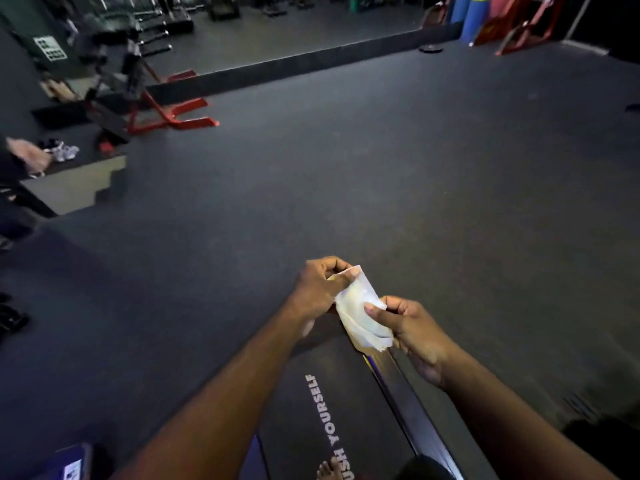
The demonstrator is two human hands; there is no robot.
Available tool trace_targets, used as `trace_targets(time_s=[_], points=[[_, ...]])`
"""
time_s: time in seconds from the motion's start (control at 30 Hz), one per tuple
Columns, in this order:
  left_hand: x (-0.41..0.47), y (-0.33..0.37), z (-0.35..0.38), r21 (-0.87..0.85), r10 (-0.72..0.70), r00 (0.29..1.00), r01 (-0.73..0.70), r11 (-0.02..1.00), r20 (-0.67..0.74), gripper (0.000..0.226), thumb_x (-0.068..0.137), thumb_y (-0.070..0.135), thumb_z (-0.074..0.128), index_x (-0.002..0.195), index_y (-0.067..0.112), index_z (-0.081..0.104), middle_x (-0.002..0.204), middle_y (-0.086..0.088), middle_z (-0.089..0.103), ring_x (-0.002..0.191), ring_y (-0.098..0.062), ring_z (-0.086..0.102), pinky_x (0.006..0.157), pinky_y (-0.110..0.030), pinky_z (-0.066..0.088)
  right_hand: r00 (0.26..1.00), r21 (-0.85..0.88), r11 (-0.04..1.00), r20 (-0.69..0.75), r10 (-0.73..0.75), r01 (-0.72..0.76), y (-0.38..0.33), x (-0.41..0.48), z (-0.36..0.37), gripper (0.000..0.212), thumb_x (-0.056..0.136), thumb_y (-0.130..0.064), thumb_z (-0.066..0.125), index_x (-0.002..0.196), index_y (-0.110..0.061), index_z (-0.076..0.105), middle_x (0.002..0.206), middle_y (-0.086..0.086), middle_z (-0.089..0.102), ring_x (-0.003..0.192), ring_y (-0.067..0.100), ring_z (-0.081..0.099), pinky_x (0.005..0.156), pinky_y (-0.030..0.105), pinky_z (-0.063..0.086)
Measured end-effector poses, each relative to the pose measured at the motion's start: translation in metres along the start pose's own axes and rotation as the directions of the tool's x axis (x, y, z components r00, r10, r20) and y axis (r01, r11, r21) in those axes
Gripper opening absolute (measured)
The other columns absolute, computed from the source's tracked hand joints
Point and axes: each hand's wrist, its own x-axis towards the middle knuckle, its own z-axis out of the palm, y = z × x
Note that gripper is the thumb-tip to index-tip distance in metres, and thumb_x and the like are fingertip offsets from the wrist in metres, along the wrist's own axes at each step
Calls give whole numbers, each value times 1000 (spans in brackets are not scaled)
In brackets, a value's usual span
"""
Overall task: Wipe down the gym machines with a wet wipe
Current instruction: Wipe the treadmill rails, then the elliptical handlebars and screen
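A white wet wipe (358, 308) is held between both hands above the rear end of a treadmill. My left hand (320, 289) pinches its upper corner between thumb and curled fingers. My right hand (412, 332) pinches its lower right side with the thumb on top. The wipe hangs partly folded between them. Below lies the black treadmill belt (298, 410) with white lettering, and a side rail (412, 407) runs along its right. A bare foot (327, 471) stands on the belt at the bottom edge.
Dark rubber gym floor (381, 168) spreads ahead. A red-framed machine (156, 112) stands at the far left, shoes (64, 150) on a raised platform (76, 187) beside it. Another person's hand (29, 155) shows at the left edge. Blue rolls (472, 15) and red frames stand far right.
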Motion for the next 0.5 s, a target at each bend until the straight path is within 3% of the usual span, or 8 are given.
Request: trace_targets(time_s=[0.07,0.13,0.2,0.27,0.37,0.43,0.5], points=[[17,6,-22,-23,-42,999,42,999,18,20,98,27,75,107,10,71,85,-5,70,70,-16,64,53,-25,54,1000,58,998,-21,-4,6,-13,24,17,32,93,-27,77,101,3,70,98,23,74,80,26,70,66,33,56],[37,5,-43,-74,-55,996,61,995,74,40,91,24,83,126,17,65,102,-11,72,81,-17,70,63,-34,61,999,154,988,-23,32,-28,-22,51,27,25,97,-19,70,107,3,69,100,23,75,76,26,72,62,32,59],[60,-6,-63,-24,21,988,-18,1000,150,71,78,15,93,137,30,58,116,-17,71,95,-22,73,78,-44,65,996,207,976,-32,82,-73,-27,82,32,24,96,-19,70,108,1,67,95,21,74,71,23,70,58,31,58],[84,-16,-79,77,86,966,-108,991,244,84,65,4,98,134,33,60,124,-14,68,104,-24,73,87,-48,64,991,227,967,-45,128,-114,-30,116,35,20,94,-19,71,101,-3,64,85,18,71,65,22,67,56,32,58],[125,-23,-94,221,54,966,-112,969,253,70,58,-6,99,114,25,71,127,-7,59,103,-20,74,80,-40,65,981,290,939,-10,194,-183,-41,171,38,13,94,-15,70,91,-6,61,85,20,69,67,26,68,63,38,60],[156,-21,-103,377,63,984,-122,918,165,52,61,0,100,97,28,75,116,-2,60,94,-13,73,77,-28,62,979,281,938,25,203,-202,-48,207,40,15,92,-16,72,91,-5,61,91,23,67,70,27,68,66,37,59],[187,-17,-115,522,75,993,-111,846,90,37,67,11,99,83,33,74,101,3,65,82,-11,69,72,-26,58,980,226,953,37,196,-200,-55,239,43,16,91,-17,74,84,-8,62,87,21,66,68,23,65,61,30,55]])
